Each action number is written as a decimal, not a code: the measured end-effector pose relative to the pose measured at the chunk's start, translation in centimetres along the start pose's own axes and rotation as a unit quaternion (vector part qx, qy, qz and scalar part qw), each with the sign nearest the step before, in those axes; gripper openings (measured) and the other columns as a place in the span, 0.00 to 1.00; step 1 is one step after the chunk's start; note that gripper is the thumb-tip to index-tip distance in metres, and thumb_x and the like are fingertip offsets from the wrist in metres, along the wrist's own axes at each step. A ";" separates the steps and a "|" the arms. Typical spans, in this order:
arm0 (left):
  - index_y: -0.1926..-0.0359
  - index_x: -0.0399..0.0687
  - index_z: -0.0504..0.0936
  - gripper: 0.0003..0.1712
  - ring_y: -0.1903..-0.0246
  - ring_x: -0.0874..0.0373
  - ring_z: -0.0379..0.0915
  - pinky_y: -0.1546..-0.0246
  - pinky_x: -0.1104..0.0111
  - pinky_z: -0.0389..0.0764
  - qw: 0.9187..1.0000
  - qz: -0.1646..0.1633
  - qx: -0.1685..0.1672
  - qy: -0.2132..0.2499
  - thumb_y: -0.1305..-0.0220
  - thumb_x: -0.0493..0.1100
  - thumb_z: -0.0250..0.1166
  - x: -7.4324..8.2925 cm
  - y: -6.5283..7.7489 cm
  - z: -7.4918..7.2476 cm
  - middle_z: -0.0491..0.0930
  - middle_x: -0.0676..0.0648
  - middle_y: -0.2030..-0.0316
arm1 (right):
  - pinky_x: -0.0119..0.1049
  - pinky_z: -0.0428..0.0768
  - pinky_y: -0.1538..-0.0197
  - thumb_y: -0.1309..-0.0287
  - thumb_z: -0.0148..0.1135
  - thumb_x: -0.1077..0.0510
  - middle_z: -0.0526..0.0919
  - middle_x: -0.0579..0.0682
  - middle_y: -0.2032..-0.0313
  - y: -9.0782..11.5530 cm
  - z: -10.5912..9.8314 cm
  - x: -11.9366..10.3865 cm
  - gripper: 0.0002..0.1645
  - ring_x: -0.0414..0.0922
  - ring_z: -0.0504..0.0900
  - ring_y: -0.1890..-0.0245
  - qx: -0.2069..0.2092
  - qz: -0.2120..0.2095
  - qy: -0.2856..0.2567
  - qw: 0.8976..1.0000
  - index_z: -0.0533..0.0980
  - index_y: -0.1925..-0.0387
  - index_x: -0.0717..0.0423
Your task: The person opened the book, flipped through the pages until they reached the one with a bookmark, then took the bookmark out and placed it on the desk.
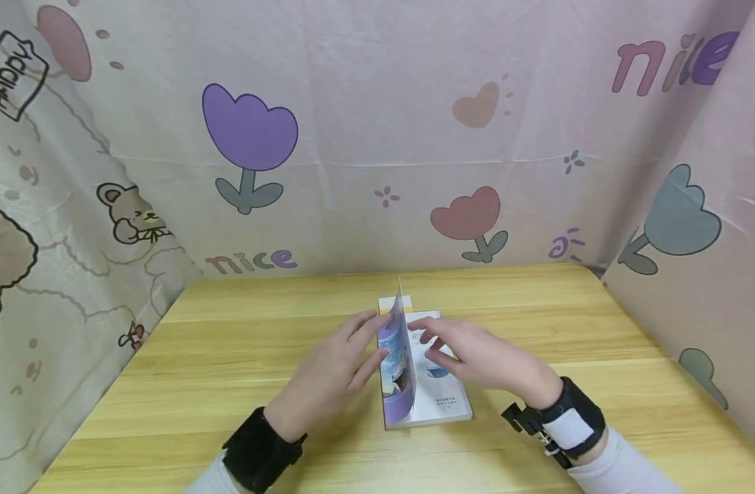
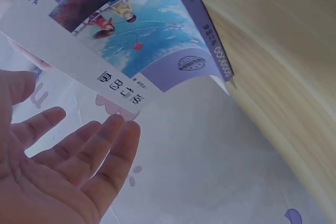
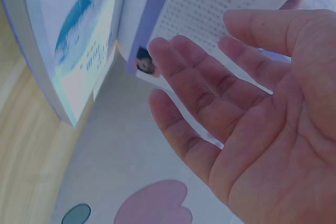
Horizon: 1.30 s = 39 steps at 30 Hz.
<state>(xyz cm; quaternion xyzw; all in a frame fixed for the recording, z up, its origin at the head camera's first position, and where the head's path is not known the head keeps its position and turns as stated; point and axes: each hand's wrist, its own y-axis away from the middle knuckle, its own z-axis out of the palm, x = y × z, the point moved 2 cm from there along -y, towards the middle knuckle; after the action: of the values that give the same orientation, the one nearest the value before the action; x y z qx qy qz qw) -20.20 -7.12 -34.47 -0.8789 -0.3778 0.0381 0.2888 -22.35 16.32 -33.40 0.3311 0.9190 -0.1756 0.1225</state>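
Note:
A paperback book (image 1: 439, 405) lies on the table with its front cover (image 1: 394, 374) raised nearly upright. In the left wrist view the cover (image 2: 152, 30) carries a painted blue scene, purple bands and Chinese characters. My left hand (image 1: 337, 367) is on the cover's outer side, fingers loosely extended, fingertips right at its edge. My right hand (image 1: 476, 353) hovers over the page at right, relaxed fingers close to the inner side of the cover. Printed text and a small photo show on the inner flap (image 3: 205, 14) in the right wrist view.
The wooden table (image 1: 229, 343) reaches back to a hanging patterned cloth (image 1: 352, 137), which also covers both sides. A white and orange edge (image 1: 394, 303) sticks out behind the book's top. Black straps (image 1: 262, 449) wrap both wrists.

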 end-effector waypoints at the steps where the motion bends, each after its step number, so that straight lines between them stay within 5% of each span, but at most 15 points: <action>1: 0.30 0.53 0.65 0.30 0.45 0.58 0.70 0.51 0.68 0.76 1.000 0.001 0.003 0.003 0.30 0.52 0.57 0.0 0.0 -0.1 0.68 0.47 0.38 | 0.34 0.79 0.54 0.35 0.59 0.59 0.80 0.46 0.54 -0.1 0.2 -0.1 0.27 0.39 0.79 0.56 -0.002 -0.003 -0.003 1.000 0.67 0.36 0.54; 19: 0.37 0.49 0.73 0.24 0.38 0.52 0.63 0.42 0.58 0.68 0.999 0.009 0.020 0.028 0.31 0.51 0.58 0.0 -0.3 -0.8 0.66 0.42 0.37 | 0.34 0.72 0.43 0.33 0.57 0.53 0.69 0.42 0.38 -0.4 2.9 -1.9 0.35 0.40 0.71 0.43 -0.024 -0.048 -0.019 0.998 0.58 0.28 0.48; 28: 0.41 0.49 0.77 0.21 0.40 0.52 0.65 0.42 0.57 0.68 1.000 -0.010 -0.019 0.019 0.31 0.50 0.58 -0.8 -0.1 -0.5 0.70 0.43 0.39 | 0.34 0.70 0.42 0.34 0.58 0.54 0.67 0.47 0.36 -0.5 3.7 -2.9 0.33 0.38 0.69 0.41 -0.034 -0.087 -0.002 0.996 0.63 0.30 0.55; 39: 0.48 0.47 0.82 0.15 0.40 0.46 0.65 0.41 0.52 0.65 0.997 0.012 -0.070 0.006 0.32 0.44 0.57 -3.1 0.7 0.4 0.76 0.41 0.44 | 0.32 0.73 0.44 0.33 0.57 0.50 0.64 0.50 0.33 -0.5 4.3 -3.6 0.28 0.37 0.72 0.45 -0.074 -0.058 -0.016 0.995 0.68 0.33 0.50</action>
<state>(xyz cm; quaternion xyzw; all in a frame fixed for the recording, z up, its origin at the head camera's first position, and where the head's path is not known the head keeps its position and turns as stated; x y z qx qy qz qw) -22.11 -9.42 -35.62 -0.9016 -0.3673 0.0091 0.2283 -19.52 12.15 -35.90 0.2640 0.9451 -0.1196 0.1512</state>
